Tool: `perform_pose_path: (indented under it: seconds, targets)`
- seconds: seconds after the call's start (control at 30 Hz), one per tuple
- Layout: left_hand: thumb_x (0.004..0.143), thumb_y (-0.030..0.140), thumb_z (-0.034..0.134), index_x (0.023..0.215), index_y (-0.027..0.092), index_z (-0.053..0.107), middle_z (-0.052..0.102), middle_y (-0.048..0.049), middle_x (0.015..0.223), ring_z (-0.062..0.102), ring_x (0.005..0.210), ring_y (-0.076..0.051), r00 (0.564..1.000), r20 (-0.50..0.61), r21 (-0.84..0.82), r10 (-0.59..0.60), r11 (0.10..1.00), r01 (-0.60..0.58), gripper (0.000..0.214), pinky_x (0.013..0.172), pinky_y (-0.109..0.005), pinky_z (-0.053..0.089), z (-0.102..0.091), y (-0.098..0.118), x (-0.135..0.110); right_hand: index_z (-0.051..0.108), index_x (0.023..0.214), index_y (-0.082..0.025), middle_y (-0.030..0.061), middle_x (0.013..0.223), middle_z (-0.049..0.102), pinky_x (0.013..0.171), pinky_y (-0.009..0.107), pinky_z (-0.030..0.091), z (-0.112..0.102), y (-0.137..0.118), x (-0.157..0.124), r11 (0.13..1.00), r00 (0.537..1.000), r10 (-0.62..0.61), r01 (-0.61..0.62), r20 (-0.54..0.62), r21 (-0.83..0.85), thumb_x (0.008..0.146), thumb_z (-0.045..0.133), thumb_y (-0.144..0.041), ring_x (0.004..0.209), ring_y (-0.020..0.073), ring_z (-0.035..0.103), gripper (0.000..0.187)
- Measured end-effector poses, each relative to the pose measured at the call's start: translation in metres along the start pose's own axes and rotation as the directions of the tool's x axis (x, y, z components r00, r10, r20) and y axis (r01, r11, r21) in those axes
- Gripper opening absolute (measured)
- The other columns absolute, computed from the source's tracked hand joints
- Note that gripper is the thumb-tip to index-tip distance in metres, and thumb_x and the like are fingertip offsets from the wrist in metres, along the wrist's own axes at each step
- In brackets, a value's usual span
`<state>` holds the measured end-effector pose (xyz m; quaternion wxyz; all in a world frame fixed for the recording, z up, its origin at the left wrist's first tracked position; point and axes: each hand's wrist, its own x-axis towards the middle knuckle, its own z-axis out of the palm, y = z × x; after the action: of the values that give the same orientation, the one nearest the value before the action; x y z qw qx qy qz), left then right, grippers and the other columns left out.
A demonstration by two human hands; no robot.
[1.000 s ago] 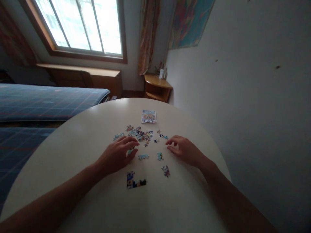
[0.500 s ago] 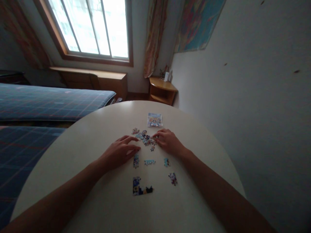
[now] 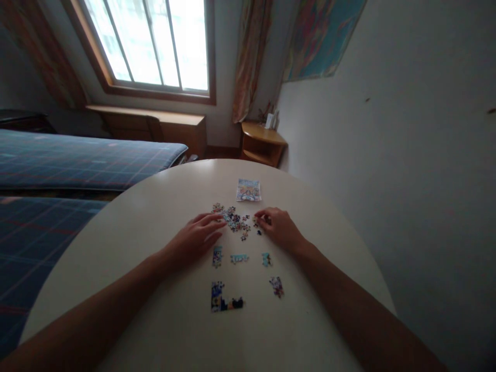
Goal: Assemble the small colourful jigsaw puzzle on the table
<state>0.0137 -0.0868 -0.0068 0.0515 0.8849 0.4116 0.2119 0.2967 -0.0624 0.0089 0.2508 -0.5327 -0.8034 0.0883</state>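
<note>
A loose heap of jigsaw puzzle pieces (image 3: 234, 221) lies in the middle of the round table. At its left edge my left hand (image 3: 201, 232) rests open, fingers apart, with the fingertips on or just over the nearest pieces. My right hand (image 3: 279, 227) is to the right of the heap, its fingers bent together at a small puzzle piece (image 3: 254, 221). Just below those fingertips lies a dark piece (image 3: 259, 232). Closer to me are a joined L-shaped corner section (image 3: 217, 299), a left cluster (image 3: 217, 257), a light-blue strip (image 3: 239, 258), a small blue cluster (image 3: 266, 259) and a right cluster (image 3: 276, 287).
A picture sheet or packet (image 3: 248, 190) lies beyond the heap on the white table (image 3: 174, 191). Plaid-covered beds (image 3: 77, 160) stand at the left, a wooden corner shelf (image 3: 263, 135) behind, and a bare wall (image 3: 406, 155) at the right.
My right hand has moved slightly right, away from the heap, and a few small pieces now lie apart near its fingertips. My left hand has barely shifted. The view has tilted slightly.
</note>
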Motion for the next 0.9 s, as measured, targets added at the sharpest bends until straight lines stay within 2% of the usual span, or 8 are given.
perform_pose_path:
  seconds: [0.07, 0.17, 0.4, 0.6, 0.67, 0.8, 0.9]
  targets:
    - [0.101, 0.034, 0.041, 0.133, 0.030, 0.057, 0.052, 0.0001, 0.144, 0.042, 0.135, -0.022, 0.998, 0.050, 0.004, 0.025, 1.000, -0.025, 0.037, 0.114, -0.045, 0.037, 0.001, 0.002, -0.001, 0.073, 0.098, -0.020, 0.0049, 0.089, 0.073, 0.076, 0.030, 0.046, 0.000, 0.000, 0.001, 0.999, 0.999, 0.040, -0.040, -0.007, 0.012, 0.087, 0.064, -0.022, 0.080, 0.0179, 0.064, 0.015]
    - [0.101, 0.037, 0.039, 0.134, 0.031, 0.057, 0.051, 0.0013, 0.145, 0.041, 0.136, -0.023, 0.996, 0.086, 0.040, -0.011, 0.999, 0.008, 0.038, 0.114, -0.047, 0.036, 0.001, 0.001, -0.002, 0.073, 0.099, -0.020, 0.0042, 0.087, 0.073, 0.074, 0.029, 0.046, 0.001, 0.003, 0.002, 0.996, 0.996, 0.089, -0.088, -0.023, 0.018, 0.086, 0.063, -0.021, 0.078, 0.0172, 0.065, 0.016]
    - [0.102, 0.038, 0.037, 0.128, 0.027, 0.062, 0.056, -0.0016, 0.139, 0.048, 0.129, -0.023, 0.994, 0.031, 0.095, -0.105, 0.990, 0.102, 0.038, 0.111, -0.046, 0.039, -0.002, 0.000, -0.002, 0.075, 0.093, -0.021, 0.0041, 0.094, 0.073, 0.078, 0.029, 0.046, 0.001, 0.011, 0.004, 0.994, 0.991, 0.108, -0.111, -0.074, -0.025, 0.086, 0.060, -0.016, 0.081, 0.0165, 0.065, 0.017]
    - [0.100, 0.035, 0.038, 0.119, 0.023, 0.067, 0.062, -0.0040, 0.129, 0.054, 0.120, -0.023, 0.987, -0.001, 0.111, -0.162, 0.981, 0.161, 0.036, 0.105, -0.045, 0.044, -0.005, 0.003, -0.001, 0.076, 0.096, -0.023, 0.0067, 0.101, 0.071, 0.082, 0.033, 0.045, 0.004, 0.005, 0.002, 0.997, 0.994, 0.076, -0.078, -0.076, -0.025, 0.086, 0.065, -0.038, 0.091, 0.0200, 0.063, 0.021]
    - [0.100, 0.034, 0.039, 0.116, 0.023, 0.068, 0.064, -0.0045, 0.126, 0.056, 0.117, -0.023, 0.987, -0.009, 0.092, -0.163, 0.982, 0.163, 0.035, 0.103, -0.044, 0.046, -0.005, 0.003, 0.000, 0.075, 0.094, -0.022, 0.0074, 0.102, 0.071, 0.083, 0.034, 0.045, 0.006, 0.003, 0.002, 0.995, 0.992, 0.098, -0.100, -0.077, -0.019, 0.084, 0.067, -0.039, 0.093, 0.0207, 0.063, 0.021]
    - [0.099, 0.034, 0.040, 0.111, 0.023, 0.070, 0.066, -0.0045, 0.122, 0.058, 0.112, -0.023, 0.987, -0.019, 0.075, -0.161, 0.984, 0.162, 0.034, 0.101, -0.043, 0.047, -0.006, 0.002, 0.000, 0.072, 0.092, -0.018, 0.0070, 0.091, 0.071, 0.076, 0.032, 0.046, 0.010, 0.005, 0.004, 0.976, 0.974, 0.215, -0.211, -0.070, 0.062, 0.080, 0.070, -0.037, 0.080, 0.0191, 0.064, 0.022]
    - [0.099, 0.034, 0.042, 0.111, 0.023, 0.070, 0.066, -0.0042, 0.121, 0.058, 0.112, -0.022, 0.987, -0.027, 0.067, -0.155, 0.985, 0.157, 0.032, 0.101, -0.042, 0.047, -0.006, 0.002, -0.001, 0.070, 0.091, -0.019, 0.0038, 0.083, 0.072, 0.073, 0.030, 0.046, 0.009, 0.010, 0.005, 0.952, 0.963, 0.265, -0.252, -0.056, 0.176, 0.082, 0.066, -0.037, 0.073, 0.0167, 0.064, 0.020]
